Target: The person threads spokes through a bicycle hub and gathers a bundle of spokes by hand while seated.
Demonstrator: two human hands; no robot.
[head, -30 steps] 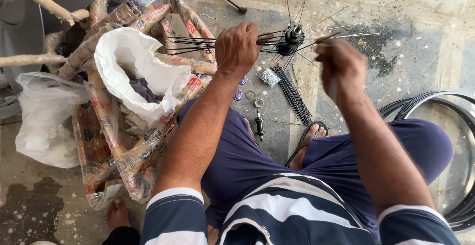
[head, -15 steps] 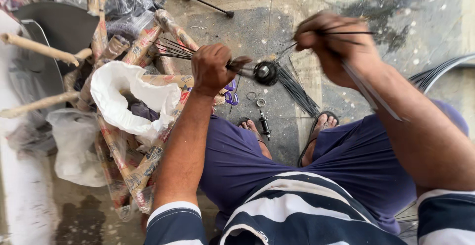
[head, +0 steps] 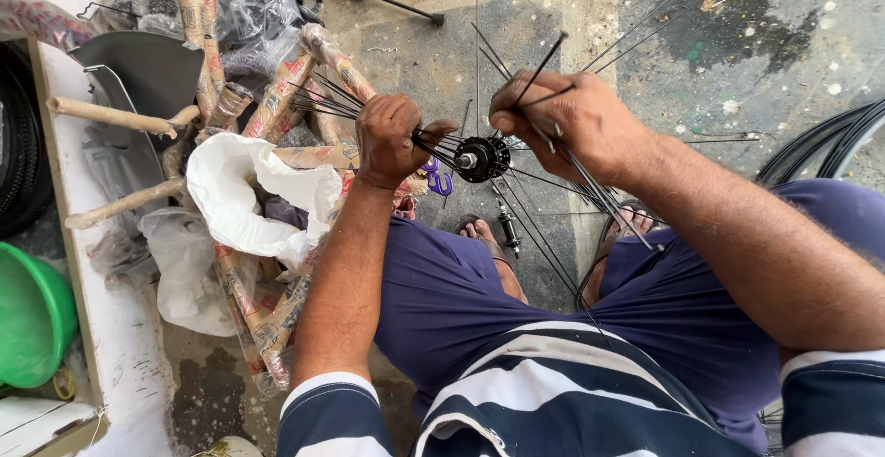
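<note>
Here the left hand grips spokes beside the hub. The right hand pinches one spoke; lacing seems underway, needing careful threading.

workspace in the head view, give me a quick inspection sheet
surface: stained concrete floor
job's things: black wheel hub with thin spokes fanning out
clutter: paper-wrapped tubes, white plastic bag, green tub
grippers: left hand grips a spoke bundle beside the hub; right hand pinches spokes
cables: nothing seen
surroundings: black rims at right, dark tyre at left
</note>
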